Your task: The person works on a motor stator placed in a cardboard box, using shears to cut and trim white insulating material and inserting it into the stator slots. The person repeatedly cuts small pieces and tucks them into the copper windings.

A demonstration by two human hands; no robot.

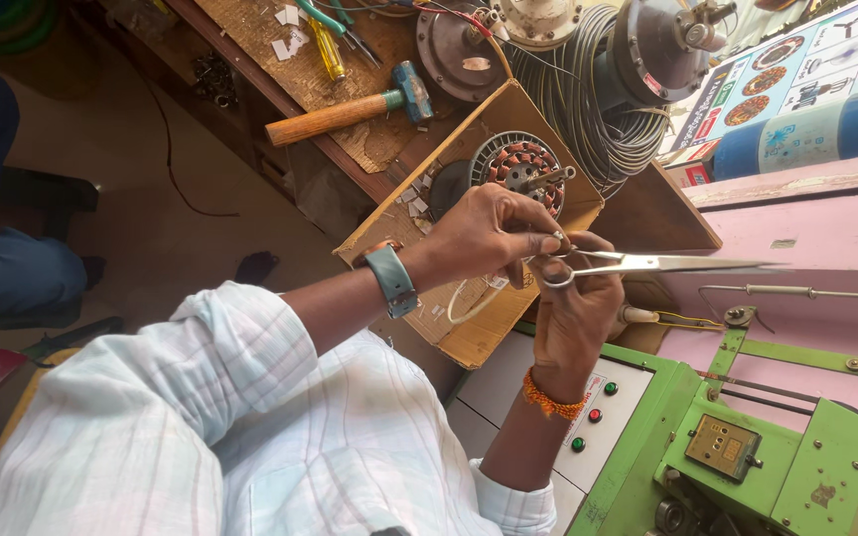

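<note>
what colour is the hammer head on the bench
Blue, on a plain wooden handle; the hammer shows in the head view.

both forearms rise from pale sleeves and meet; the left hand (484, 233) pinches fingertips together, the right hand (578, 303) curls closed, fingers clenched.

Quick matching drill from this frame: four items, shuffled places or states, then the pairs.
Things:
1. scissors
2. hammer
3. wound stator
4. yellow-handled screwdriver

Places or states:
A. lying on the bench, wooden handle pointing left
B. held in the right hand, blades pointing right
C. lying on the bench beyond the hammer
D. sitting on the cardboard piece

Pairs: 1-B, 2-A, 3-D, 4-C
</note>
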